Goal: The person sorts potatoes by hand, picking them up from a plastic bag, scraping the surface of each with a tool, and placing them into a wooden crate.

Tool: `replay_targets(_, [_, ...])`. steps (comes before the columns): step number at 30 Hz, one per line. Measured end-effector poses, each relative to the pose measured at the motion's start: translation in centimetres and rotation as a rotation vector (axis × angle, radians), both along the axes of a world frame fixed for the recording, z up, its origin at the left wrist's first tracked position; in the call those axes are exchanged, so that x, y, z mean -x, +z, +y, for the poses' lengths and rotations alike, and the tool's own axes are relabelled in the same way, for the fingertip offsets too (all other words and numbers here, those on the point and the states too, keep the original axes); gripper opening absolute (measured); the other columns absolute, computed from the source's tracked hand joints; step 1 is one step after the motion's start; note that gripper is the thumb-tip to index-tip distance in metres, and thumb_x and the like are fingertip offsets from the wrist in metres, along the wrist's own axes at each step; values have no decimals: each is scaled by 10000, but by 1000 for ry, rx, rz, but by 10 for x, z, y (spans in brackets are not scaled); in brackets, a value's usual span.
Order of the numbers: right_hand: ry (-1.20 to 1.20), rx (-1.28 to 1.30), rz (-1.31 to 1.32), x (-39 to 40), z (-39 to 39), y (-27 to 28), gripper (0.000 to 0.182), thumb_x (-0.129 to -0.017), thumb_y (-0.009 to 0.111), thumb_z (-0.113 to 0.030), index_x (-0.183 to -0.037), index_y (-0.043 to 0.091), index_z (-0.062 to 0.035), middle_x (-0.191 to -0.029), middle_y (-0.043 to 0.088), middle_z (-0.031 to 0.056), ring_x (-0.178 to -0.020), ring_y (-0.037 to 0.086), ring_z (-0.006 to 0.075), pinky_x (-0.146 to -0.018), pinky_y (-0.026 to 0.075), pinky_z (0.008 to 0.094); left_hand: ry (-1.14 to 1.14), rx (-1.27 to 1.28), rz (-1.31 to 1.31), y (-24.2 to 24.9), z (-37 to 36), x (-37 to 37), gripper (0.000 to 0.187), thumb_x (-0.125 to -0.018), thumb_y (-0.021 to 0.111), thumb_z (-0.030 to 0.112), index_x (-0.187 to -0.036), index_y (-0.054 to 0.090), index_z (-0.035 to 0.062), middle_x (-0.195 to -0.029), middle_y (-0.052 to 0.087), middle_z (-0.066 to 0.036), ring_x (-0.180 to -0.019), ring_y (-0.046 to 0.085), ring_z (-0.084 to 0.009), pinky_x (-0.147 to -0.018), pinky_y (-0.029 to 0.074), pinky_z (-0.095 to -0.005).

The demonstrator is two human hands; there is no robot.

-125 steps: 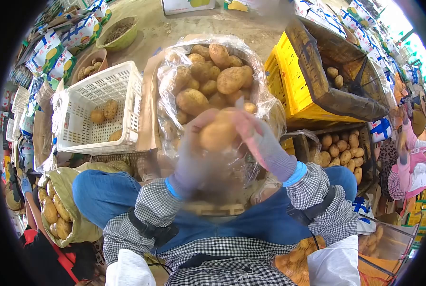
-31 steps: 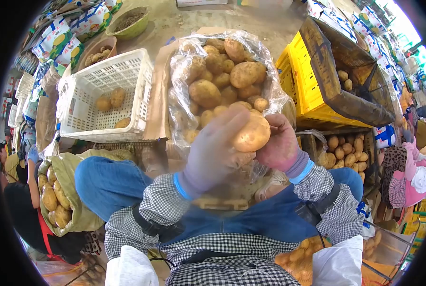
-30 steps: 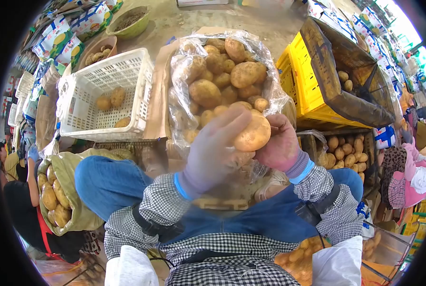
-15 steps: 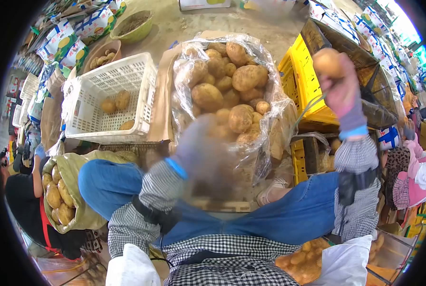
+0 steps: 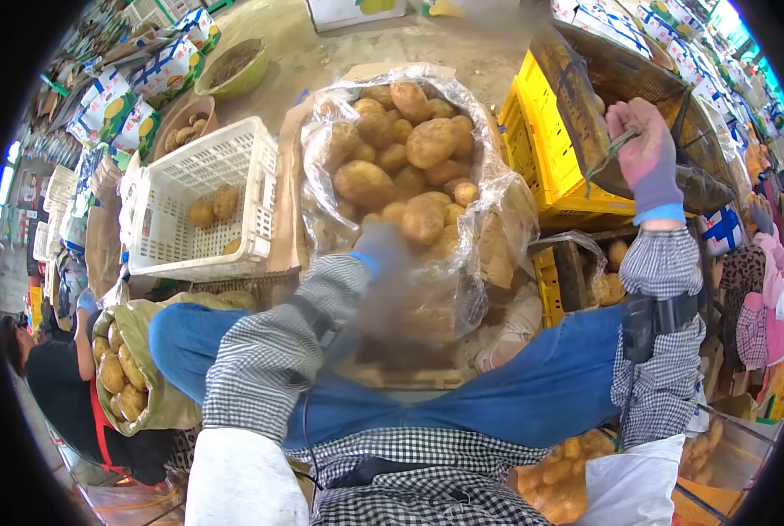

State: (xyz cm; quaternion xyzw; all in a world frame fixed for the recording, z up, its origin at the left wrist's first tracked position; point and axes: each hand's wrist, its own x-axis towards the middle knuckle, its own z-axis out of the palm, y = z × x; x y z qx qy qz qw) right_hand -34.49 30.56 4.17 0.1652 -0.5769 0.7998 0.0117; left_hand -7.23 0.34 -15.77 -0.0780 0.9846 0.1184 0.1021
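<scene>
Plastic, clear and crumpled, lines the carton point(image 5: 288, 210), where potatoes point(image 5: 409, 182) lie heaped. Left hand point(image 5: 387, 250): blurred at the near edge of the heap; whether its fingers are spread or closed on anything cannot be determined. Of the two, it is the nearer to the heap. One rounded potato point(image 5: 423, 219) sits just beside it, to its right and slightly farther out, showing no clear long axis. An oblong potato point(image 5: 363, 184) lies beyond, slightly left, its long axis roughly crosswise. Right hand point(image 5: 644, 145): well apart, in front of or over the dark crate point(image 5: 576, 114), fingers extended, no potato visible in it; a green strand point(image 5: 613, 150) lies against the palm and trails downward.
</scene>
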Motion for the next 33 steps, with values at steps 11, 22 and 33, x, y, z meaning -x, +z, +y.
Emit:
replay_targets(11, [427,-455,-15,-202,-86,33,531,-994,472,-135,-1506,331,-144,-945,638,86,-513,442,30,-430,350,148,509,-2031,-17,186,-5,-64,539,-967,557,327,-1427,409,89,-1335,541,-87,-1212,525,-206,-992,451,-359])
replay_targets(22, [440,-337,-247,-238,-108,-22,469,-1005,495,-193,-1460,410,-113,-853,591,-1,-514,452,41,-454,381,181,321,-1590,333,176,20,-72,739,-807,761,172,-1431,372,99,-1330,499,-70,-1203,516,-159,-922,500,-322])
replay_targets(33, [719,-253,-400,-247,-119,-3,665,-877,660,-434,-1396,441,-80,-1116,626,29,-914,630,125,-615,518,260,83,-1061,691,175,31,-76,742,-685,720,18,-1369,434,36,-1228,531,-147,-1164,549,-249,-969,464,-332])
